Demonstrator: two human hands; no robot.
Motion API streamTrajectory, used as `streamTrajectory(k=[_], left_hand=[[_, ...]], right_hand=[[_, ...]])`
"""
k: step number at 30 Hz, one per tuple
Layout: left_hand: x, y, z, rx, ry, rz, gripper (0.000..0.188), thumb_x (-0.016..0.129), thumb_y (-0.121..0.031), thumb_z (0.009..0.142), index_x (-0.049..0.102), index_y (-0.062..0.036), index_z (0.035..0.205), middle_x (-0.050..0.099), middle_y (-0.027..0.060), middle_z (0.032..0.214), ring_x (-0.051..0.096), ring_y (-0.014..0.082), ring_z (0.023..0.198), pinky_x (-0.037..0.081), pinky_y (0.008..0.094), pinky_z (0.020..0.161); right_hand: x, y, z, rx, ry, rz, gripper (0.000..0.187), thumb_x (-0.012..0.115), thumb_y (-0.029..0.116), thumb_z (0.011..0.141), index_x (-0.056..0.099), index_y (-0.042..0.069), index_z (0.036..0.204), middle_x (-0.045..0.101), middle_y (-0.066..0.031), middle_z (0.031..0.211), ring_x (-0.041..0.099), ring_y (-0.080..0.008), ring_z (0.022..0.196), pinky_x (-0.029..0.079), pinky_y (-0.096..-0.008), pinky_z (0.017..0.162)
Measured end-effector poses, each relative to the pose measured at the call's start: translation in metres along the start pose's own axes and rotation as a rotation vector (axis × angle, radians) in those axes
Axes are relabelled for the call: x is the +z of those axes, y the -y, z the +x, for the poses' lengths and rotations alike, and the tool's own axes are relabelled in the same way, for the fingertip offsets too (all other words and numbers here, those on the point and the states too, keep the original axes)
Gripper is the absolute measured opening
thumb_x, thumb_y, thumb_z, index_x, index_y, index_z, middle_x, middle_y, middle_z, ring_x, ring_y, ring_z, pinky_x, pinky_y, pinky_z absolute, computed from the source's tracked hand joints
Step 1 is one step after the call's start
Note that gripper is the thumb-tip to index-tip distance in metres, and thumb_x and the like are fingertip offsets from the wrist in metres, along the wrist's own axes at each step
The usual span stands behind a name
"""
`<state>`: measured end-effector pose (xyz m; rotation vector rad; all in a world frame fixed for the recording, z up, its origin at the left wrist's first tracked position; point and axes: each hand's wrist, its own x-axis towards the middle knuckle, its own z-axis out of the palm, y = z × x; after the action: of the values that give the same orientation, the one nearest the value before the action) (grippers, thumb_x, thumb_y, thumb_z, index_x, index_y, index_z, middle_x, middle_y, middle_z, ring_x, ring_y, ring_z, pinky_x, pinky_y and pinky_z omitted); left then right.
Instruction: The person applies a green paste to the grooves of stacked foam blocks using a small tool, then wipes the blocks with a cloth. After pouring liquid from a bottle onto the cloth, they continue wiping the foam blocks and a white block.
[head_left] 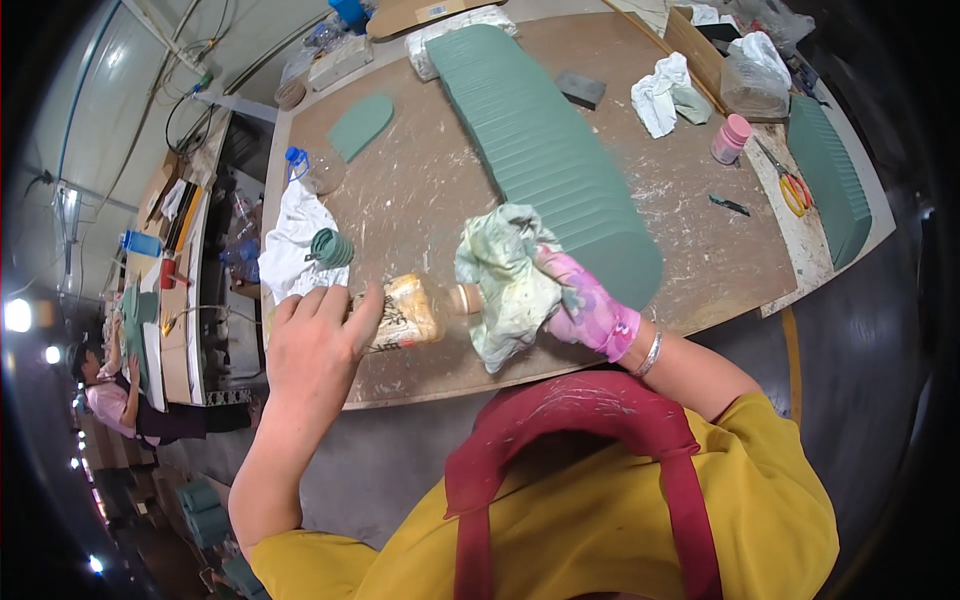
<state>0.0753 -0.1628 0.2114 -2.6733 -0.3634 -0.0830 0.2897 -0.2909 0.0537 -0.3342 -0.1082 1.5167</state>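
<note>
My left hand point(318, 340) grips a clear plastic bottle point(412, 308) lying on its side in the air, its label worn and stained yellowish. The bottle's mouth points right, up against a crumpled, pale green-stained rag point(508, 290). My right hand point(590, 312), in a pink patterned glove, is closed on that rag. Beyond it lies a long green ribbed padded panel point(550, 130) with rounded ends, stretching toward the table's far side. Near my left hand, a coil of green strip point(331, 248) rests on a white cloth point(300, 225).
On the brown worktable point(400, 200) are a flat green piece point(362, 125), a blue-capped bottle point(318, 172), a dark block point(580, 90), a pink jar point(731, 139), scissors point(796, 192) and another green ribbed panel point(828, 175). Another person point(112, 395) works at far left.
</note>
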Motion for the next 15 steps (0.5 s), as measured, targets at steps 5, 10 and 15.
streamTrajectory(k=[5, 10, 15], left_hand=[[0.007, 0.006, 0.005, 0.002, -0.014, 0.019, 0.031, 0.064, -0.008, 0.069, 0.061, -0.0115, 0.1, 0.054, 0.0029, 0.075, 0.059, 0.0195, 0.077, 0.044, 0.0336, 0.07], [0.023, 0.007, 0.025, 0.033, 0.007, -0.042, 0.032, 0.064, -0.008, 0.069, 0.061, -0.012, 0.101, 0.054, 0.0028, 0.077, 0.059, 0.0194, 0.079, 0.044, 0.0338, 0.071], [0.063, 0.022, 0.059, -0.018, -0.082, -0.236, 0.039, 0.069, -0.008, 0.065, 0.06, -0.011, 0.103, 0.058, 0.0051, 0.088, 0.059, 0.0238, 0.086, 0.043, 0.0362, 0.075]], right_hand=[[-0.004, 0.0, 0.003, 0.015, -0.022, -0.016, 0.043, 0.041, 0.025, 0.1, 0.033, 0.007, 0.139, 0.047, -0.0125, 0.134, 0.049, -0.0281, 0.124, 0.04, -0.045, 0.106], [-0.004, 0.001, 0.02, 0.076, -0.028, 0.018, 0.039, 0.041, 0.024, 0.1, 0.036, 0.007, 0.135, 0.048, -0.0127, 0.131, 0.052, -0.0268, 0.118, 0.045, -0.0427, 0.101], [-0.015, 0.025, 0.057, 0.069, 0.258, 0.231, 0.039, 0.041, 0.029, 0.1, 0.038, 0.006, 0.13, 0.054, -0.0141, 0.119, 0.059, -0.0273, 0.105, 0.05, -0.0413, 0.093]])
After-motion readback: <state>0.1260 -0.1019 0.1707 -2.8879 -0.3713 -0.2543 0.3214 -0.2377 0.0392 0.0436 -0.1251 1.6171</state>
